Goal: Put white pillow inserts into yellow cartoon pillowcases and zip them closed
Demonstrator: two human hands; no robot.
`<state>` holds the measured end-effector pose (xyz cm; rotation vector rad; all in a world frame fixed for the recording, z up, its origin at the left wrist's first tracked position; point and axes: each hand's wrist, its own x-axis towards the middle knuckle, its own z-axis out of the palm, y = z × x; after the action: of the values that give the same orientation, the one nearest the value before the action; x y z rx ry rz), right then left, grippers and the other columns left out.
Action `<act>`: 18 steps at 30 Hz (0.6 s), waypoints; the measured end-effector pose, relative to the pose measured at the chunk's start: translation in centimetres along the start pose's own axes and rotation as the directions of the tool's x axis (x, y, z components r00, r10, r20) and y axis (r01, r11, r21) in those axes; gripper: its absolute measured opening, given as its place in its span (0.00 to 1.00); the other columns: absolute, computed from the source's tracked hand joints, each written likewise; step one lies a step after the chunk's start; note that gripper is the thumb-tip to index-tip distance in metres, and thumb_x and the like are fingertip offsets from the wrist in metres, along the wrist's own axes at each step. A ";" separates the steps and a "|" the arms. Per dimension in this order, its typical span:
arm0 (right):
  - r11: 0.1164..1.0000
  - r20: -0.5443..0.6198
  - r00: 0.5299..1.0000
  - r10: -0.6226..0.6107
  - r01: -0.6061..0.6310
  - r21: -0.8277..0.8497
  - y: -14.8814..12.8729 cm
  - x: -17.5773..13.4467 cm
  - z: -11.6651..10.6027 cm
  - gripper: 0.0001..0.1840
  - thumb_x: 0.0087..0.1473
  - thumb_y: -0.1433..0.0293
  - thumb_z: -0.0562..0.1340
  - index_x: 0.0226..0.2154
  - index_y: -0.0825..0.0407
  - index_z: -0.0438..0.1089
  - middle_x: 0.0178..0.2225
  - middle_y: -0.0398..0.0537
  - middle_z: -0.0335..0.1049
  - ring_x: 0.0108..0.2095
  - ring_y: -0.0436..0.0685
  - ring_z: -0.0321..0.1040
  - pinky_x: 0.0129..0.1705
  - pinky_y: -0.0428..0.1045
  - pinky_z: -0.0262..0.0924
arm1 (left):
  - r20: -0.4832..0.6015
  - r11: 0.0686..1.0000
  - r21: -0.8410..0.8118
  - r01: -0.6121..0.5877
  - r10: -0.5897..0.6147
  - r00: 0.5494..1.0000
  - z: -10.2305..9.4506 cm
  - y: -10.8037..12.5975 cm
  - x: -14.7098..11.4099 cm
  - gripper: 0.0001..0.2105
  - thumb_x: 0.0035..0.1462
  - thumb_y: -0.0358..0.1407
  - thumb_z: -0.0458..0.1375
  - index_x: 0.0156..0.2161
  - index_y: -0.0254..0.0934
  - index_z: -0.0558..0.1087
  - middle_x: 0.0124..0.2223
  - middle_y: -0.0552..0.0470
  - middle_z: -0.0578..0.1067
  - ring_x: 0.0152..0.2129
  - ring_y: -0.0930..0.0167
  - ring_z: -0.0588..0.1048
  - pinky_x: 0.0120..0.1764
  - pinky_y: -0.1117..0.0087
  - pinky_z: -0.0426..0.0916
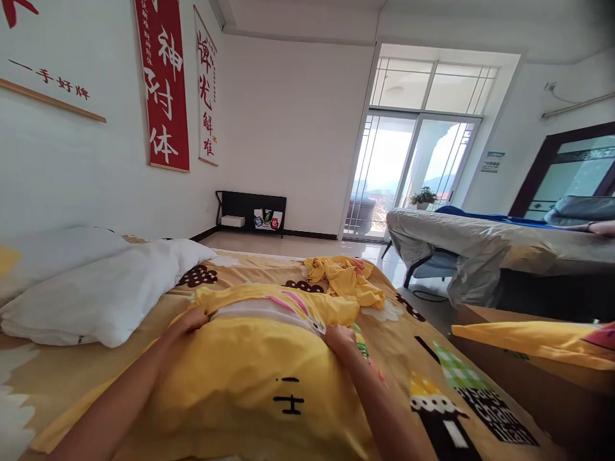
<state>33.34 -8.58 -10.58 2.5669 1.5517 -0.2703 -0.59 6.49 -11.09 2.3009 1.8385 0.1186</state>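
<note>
A yellow pillowcase with dark printed marks lies in front of me on the bed, bulging around a white pillow. A strip of the white pillow shows at the case's mouth. My left hand is closed on the left side of the opening. On the opposite side, my right hand grips the edge, beside a small white tag. Both hands' fingertips are partly hidden by cloth. Beyond the pillowcase lies a crumpled yellow cloth.
White pillows lie at the left on the patterned bedsheet. Off the bed's right side, a yellow fabric piece is above a cardboard box. A plastic-covered table stands behind, with another person's hand at its far right.
</note>
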 end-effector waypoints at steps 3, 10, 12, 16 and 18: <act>0.992 -0.077 0.989 -0.126 0.126 -0.016 1.3 -1.5 -3.7 0.12 0.60 0.66 0.59 0.44 0.55 0.70 0.46 0.53 0.70 0.46 0.58 0.68 0.46 0.56 0.64 | -0.026 0.992 -0.032 -0.125 0.125 0.992 -4.2 1.0 -0.7 0.14 0.56 0.42 0.49 0.34 0.37 0.72 0.35 0.46 0.78 0.33 0.63 0.76 0.37 0.66 0.69; 0.905 -0.171 0.892 -0.419 0.424 -0.005 -7.2 -3.3 -0.6 0.17 0.60 0.69 0.52 0.47 0.51 0.72 0.48 0.55 0.72 0.50 0.61 0.68 0.49 0.52 0.59 | 0.075 0.766 -0.257 -0.589 0.624 0.778 -1.9 9.5 -3.2 0.20 0.63 0.43 0.41 0.47 0.38 0.72 0.53 0.48 0.73 0.50 0.64 0.70 0.55 0.68 0.59; 0.901 -0.111 0.896 -0.431 0.434 0.002 -9.0 -3.0 1.8 0.16 0.57 0.70 0.55 0.44 0.51 0.74 0.44 0.56 0.75 0.45 0.62 0.71 0.43 0.51 0.62 | 0.228 0.831 -0.253 -0.495 0.549 0.804 0.7 10.3 -3.0 0.22 0.62 0.45 0.42 0.44 0.35 0.75 0.50 0.44 0.75 0.49 0.60 0.72 0.54 0.64 0.61; 0.892 -0.100 0.889 -0.446 0.451 0.032 -7.1 -1.0 2.6 0.15 0.57 0.67 0.55 0.41 0.47 0.75 0.45 0.50 0.76 0.45 0.58 0.71 0.43 0.47 0.62 | 0.288 0.855 -0.250 -0.454 0.514 0.808 2.7 9.0 -2.0 0.25 0.63 0.47 0.40 0.42 0.36 0.77 0.46 0.46 0.78 0.44 0.61 0.75 0.50 0.66 0.65; 0.907 -0.121 0.904 -0.410 0.418 0.043 -4.4 0.2 1.8 0.15 0.58 0.68 0.54 0.41 0.49 0.75 0.46 0.51 0.75 0.47 0.57 0.71 0.45 0.47 0.61 | 0.286 0.843 -0.266 -0.468 0.533 0.796 2.5 8.3 -1.8 0.26 0.65 0.47 0.37 0.45 0.38 0.76 0.49 0.51 0.77 0.46 0.65 0.74 0.51 0.71 0.64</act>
<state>29.33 -6.77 -12.50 2.3038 2.1618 -0.2285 7.39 2.78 -11.74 2.4251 0.9707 -0.0480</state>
